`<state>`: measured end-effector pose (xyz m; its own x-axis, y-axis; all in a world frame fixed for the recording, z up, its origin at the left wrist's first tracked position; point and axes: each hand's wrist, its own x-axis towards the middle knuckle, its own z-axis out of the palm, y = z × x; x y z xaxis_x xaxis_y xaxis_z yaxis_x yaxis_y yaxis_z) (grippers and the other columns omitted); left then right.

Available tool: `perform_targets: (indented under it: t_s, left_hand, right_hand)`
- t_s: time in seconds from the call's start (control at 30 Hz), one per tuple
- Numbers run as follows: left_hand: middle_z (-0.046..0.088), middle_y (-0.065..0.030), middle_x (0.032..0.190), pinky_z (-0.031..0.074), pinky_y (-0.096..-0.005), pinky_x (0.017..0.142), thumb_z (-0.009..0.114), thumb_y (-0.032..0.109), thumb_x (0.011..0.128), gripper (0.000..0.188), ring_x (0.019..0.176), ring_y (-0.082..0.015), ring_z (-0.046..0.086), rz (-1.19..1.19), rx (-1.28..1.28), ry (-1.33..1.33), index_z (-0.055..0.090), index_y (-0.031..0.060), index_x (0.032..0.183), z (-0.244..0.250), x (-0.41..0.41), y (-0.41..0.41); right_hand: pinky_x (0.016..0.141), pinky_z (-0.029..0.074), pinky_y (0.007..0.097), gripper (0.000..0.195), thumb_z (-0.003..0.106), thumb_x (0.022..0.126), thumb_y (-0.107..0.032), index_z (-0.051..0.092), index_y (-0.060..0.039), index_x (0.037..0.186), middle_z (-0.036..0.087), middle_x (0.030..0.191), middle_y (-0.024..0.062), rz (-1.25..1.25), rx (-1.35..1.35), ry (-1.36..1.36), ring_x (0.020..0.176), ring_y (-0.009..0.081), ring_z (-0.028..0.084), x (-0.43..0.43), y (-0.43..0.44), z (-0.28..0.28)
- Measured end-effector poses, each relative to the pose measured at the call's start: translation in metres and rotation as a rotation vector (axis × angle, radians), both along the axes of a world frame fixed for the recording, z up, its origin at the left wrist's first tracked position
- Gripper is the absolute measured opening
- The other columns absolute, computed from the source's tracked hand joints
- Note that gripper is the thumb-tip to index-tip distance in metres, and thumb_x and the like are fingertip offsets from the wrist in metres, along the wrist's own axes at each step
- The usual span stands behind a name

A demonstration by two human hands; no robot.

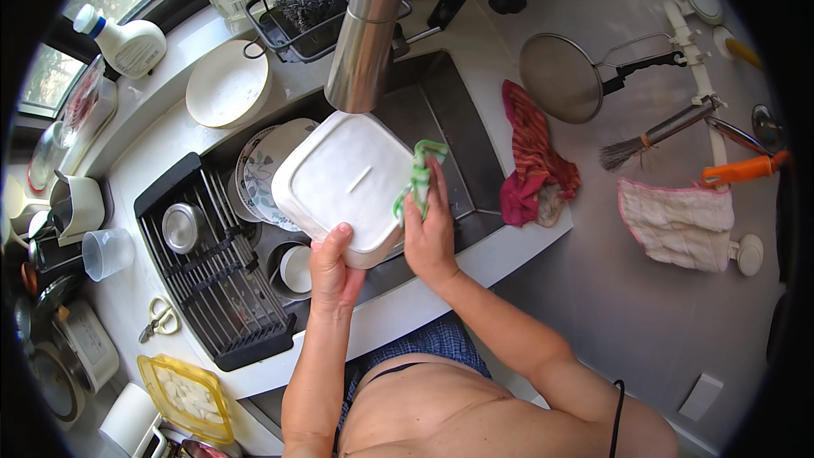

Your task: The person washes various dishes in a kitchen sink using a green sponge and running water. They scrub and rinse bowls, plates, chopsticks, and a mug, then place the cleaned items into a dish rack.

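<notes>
My left hand (pixel 338 265) grips the near corner of a white square container (pixel 331 203), its flat underside turned up towards me. My right hand (pixel 432 229) presses a green-and-white cloth (pixel 420 178) against the container's right side. The container is held over the dark metal sink (pixel 467 159), just below the mouth of the steel faucet (pixel 359 70). Left of it, patterned plates (pixel 255 165) lean in the sink, partly hidden by the container. A small white cup (pixel 296 269) sits inside a metal pot (pixel 278 264) near my left wrist.
A roll-up drying rack (pixel 219 324) spans the sink's left part, with a round metal container (pixel 182 228) on it. A white bowl (pixel 227 84) stands behind. Kitchen scissors (pixel 162 318) lie left of the rack. Red cloths (pixel 531 152) drape the right edge, near a hanging strainer (pixel 561 78).
</notes>
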<state>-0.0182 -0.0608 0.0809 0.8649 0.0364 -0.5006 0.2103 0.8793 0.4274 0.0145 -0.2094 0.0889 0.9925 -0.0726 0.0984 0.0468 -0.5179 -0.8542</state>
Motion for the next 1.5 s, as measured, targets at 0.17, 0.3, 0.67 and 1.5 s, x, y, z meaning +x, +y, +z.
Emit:
perform_targets:
  t_s: [0.17, 0.3, 0.67, 1.5]
  left_hand:
    - [0.058, -0.0136, 0.137, 0.042, -0.041, 0.112, 0.073, 0.011, 0.086, 0.067, 0.125, -0.0261, 0.057, -0.026, 0.085, -0.026, 0.042, -0.0022, 0.143, -0.003, -0.001, -0.014]
    - [0.058, -0.0125, 0.137, 0.042, -0.0403, 0.112, 0.073, 0.01, 0.086, 0.066, 0.126, -0.0247, 0.056, -0.099, 0.122, -0.052, 0.042, -0.0016, 0.143, 0.001, -0.007, -0.01]
    - [0.058, -0.012, 0.135, 0.043, -0.0409, 0.112, 0.068, 0.002, 0.085, 0.062, 0.127, -0.0247, 0.056, -0.078, -0.025, 0.077, 0.044, -0.0007, 0.142, -0.021, -0.008, 0.002]
    - [0.063, -0.009, 0.135, 0.054, -0.0445, 0.099, 0.069, -0.002, 0.075, 0.064, 0.119, -0.0405, 0.061, -0.652, 1.528, -0.843, 0.063, 0.0214, 0.134, -0.064, 0.056, -0.07]
  right_hand:
    - [0.119, 0.018, 0.0588, 0.065, 0.057, 0.098, -0.019, 0.031, 0.0054, 0.152, 0.024, 0.16, 0.0269, 0.327, -0.337, -0.057, 0.147, 0.0517, 0.021, -0.032, -0.003, 0.01]
    - [0.12, 0.02, 0.0556, 0.061, 0.06, 0.096, -0.022, 0.041, 0.0057, 0.147, 0.037, 0.154, 0.0273, 0.452, -0.357, -0.1, 0.146, 0.045, 0.029, 0.009, -0.016, 0.005]
    - [0.118, 0.03, 0.0497, 0.048, 0.06, 0.095, -0.023, 0.057, 0.0034, 0.135, 0.051, 0.145, 0.0222, 0.811, -0.196, -0.236, 0.139, 0.038, 0.044, 0.056, 0.045, 0.013]
    - [0.083, 0.058, 0.0475, 0.047, 0.064, 0.089, -0.03, 0.056, -0.0032, 0.127, 0.063, 0.117, 0.0134, -0.081, 0.795, 1.011, 0.108, 0.0266, 0.064, 0.061, -0.14, -0.011]
